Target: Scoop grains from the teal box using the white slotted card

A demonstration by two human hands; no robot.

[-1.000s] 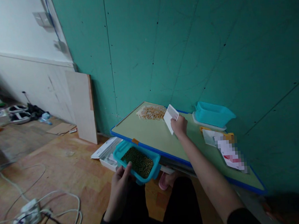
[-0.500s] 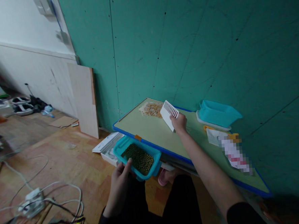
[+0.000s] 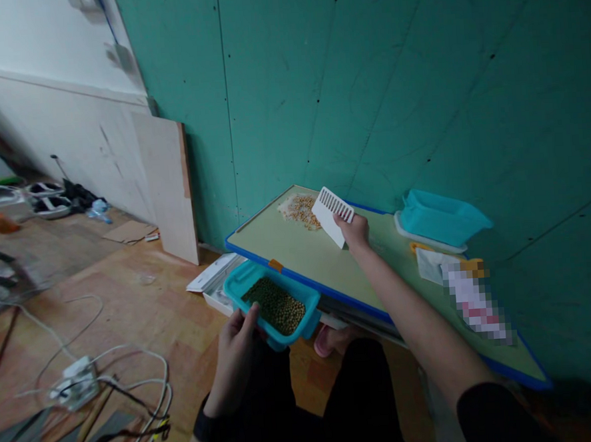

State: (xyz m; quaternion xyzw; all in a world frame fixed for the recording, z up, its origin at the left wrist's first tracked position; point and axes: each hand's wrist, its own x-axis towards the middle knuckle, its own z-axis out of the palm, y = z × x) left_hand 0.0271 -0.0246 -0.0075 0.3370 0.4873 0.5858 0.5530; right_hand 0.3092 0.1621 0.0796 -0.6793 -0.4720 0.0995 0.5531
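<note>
My left hand (image 3: 238,338) grips the near rim of a turquoise plastic container (image 3: 307,299), thumb over the edge, at the table's front edge. Inside it lie dark green beans (image 3: 266,295) and paler yellowish beans (image 3: 291,312). My right hand (image 3: 353,229) is closed on a white slotted scraper (image 3: 331,222), tilted over the pale green tabletop (image 3: 308,263). Just left of the scraper, yellow beans (image 3: 301,209) are spread out together with whitish grains (image 3: 287,208). The scraper hides part of the pile's right side.
At the table's right stands another turquoise container (image 3: 443,218) on a white lid (image 3: 429,234). Nearer lies a white packet (image 3: 431,266), partly blurred, with something orange. A green wall (image 3: 277,82) rises behind. Floor: power strip (image 3: 78,381), cables, open white box (image 3: 213,279), leaning board (image 3: 168,185).
The view has shifted slightly, so the table sits a little higher and further right. Both hands keep their holds, and the scraper stays beside the bean pile.
</note>
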